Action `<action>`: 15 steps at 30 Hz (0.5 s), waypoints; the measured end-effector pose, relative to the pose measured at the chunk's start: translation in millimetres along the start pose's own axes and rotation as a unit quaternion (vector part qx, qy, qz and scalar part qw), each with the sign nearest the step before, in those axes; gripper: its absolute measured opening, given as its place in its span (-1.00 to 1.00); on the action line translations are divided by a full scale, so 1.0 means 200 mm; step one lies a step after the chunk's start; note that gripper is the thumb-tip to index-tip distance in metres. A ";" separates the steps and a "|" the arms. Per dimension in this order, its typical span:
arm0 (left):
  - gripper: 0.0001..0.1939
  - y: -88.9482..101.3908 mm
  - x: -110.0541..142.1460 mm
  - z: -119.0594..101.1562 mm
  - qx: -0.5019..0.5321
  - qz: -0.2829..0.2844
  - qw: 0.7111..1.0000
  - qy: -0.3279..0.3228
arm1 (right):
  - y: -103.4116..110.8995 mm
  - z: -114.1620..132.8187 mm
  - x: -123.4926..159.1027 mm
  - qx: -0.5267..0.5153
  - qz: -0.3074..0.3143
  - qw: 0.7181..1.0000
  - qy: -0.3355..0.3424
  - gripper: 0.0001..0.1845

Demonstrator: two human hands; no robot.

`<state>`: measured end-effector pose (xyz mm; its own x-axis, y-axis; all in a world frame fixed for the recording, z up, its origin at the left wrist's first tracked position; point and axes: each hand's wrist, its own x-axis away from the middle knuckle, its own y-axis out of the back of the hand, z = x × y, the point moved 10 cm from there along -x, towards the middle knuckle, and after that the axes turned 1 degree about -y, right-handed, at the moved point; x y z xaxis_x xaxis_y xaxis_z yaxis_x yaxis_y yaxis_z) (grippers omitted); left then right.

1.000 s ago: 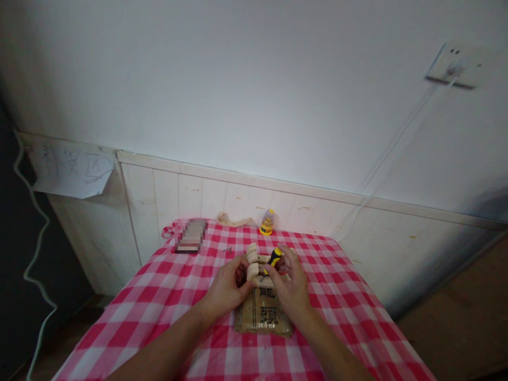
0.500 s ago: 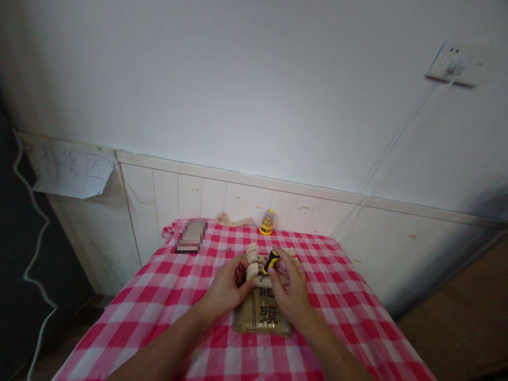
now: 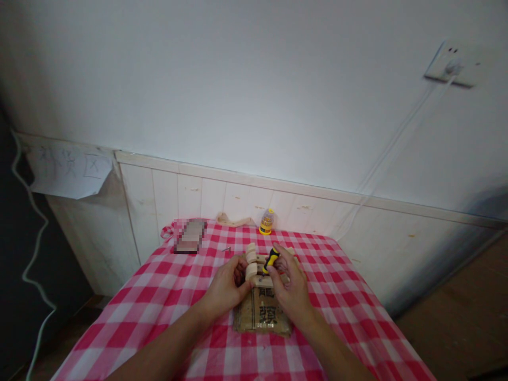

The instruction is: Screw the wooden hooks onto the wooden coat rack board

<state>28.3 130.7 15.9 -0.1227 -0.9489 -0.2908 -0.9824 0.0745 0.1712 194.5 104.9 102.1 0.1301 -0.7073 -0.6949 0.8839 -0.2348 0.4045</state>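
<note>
My right hand [image 3: 291, 280] is closed round a yellow and black screwdriver [image 3: 271, 259], tilted with its tip end down over a pale wooden piece. That piece belongs to a small wooden assembly [image 3: 251, 262] with curved, ridged sides and crossbars. My left hand [image 3: 228, 283] grips the assembly's left side, thumb at the near crossbar. Beneath it lies a flat brown cardboard piece [image 3: 262, 315] with black printed characters. Whether the screwdriver tip touches a screw is too small to tell.
A red and white checked cloth [image 3: 166, 312] covers the table. Toward the back are a blurred-out flat object [image 3: 191, 236], small metal bits [image 3: 227, 250], a curved wooden strip [image 3: 234, 220] and a yellow-capped clear bottle [image 3: 266, 222]. The wall [image 3: 222, 193] stands behind.
Both hands stay in nearly the same place on the wooden assembly. The screwdriver is still in my right hand, with barely any visible shift.
</note>
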 end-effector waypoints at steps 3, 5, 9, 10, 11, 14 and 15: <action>-0.65 0.00 0.00 0.00 -0.002 0.000 1.000 -0.003 | 0.01 0.01 0.00 0.014 -0.004 1.000 0.000 -0.49; -0.65 0.00 0.00 0.00 0.002 0.002 1.000 -0.008 | 0.02 0.02 -0.01 0.022 -0.006 1.000 0.000 -0.50; -0.65 0.00 0.00 0.00 -0.002 0.002 1.000 -0.004 | 0.02 0.02 -0.01 0.034 -0.009 0.999 0.003 -0.51; -0.65 0.00 0.00 0.00 -0.002 0.001 1.000 -0.004 | 0.02 0.02 -0.01 0.038 -0.011 0.999 0.004 -0.51; -0.65 0.00 0.00 0.00 0.000 0.000 1.000 -0.005 | 0.03 0.02 -0.01 0.044 -0.012 0.999 0.004 -0.51; -0.66 0.00 0.00 0.00 0.010 0.001 1.000 -0.006 | 0.03 0.02 -0.01 0.058 -0.013 0.998 0.006 -0.52; -0.66 0.00 0.00 0.00 0.012 0.002 1.000 -0.005 | 0.03 0.02 -0.01 0.059 -0.014 0.998 0.007 -0.53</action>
<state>29.1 130.7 15.0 -0.1273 -0.9454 -0.3000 -0.9851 0.0852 0.1495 197.5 101.6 107.9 0.1140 -0.6897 -0.7151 0.8282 -0.3315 0.4518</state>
